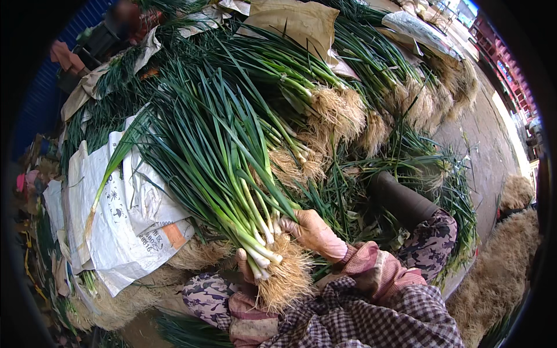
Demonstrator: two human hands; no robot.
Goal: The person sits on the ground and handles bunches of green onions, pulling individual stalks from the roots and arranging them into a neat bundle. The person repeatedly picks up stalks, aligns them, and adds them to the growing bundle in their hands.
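A bunch of long green onions (226,174) lies across my lap, leaves pointing up and left, its pale roots (285,274) towards me. My left hand (246,266) holds the bunch from below near the white stem bases; most of its fingers are hidden behind the stems. My right hand (315,232), which looks gloved, pinches a green leaf at the right side of the bunch, beside the stems. A single green onion (98,200) lies apart on a white woven sack (102,243) to the left.
Piled green onions with bushy roots (339,108) lie ahead, partly under a tan sheet (296,21). Loose leaves (348,204) surround my boot (402,200). A large heap of roots (496,274) is at the right, beside concrete ground (470,130). A blue corrugated wall (52,74) stands at upper left.
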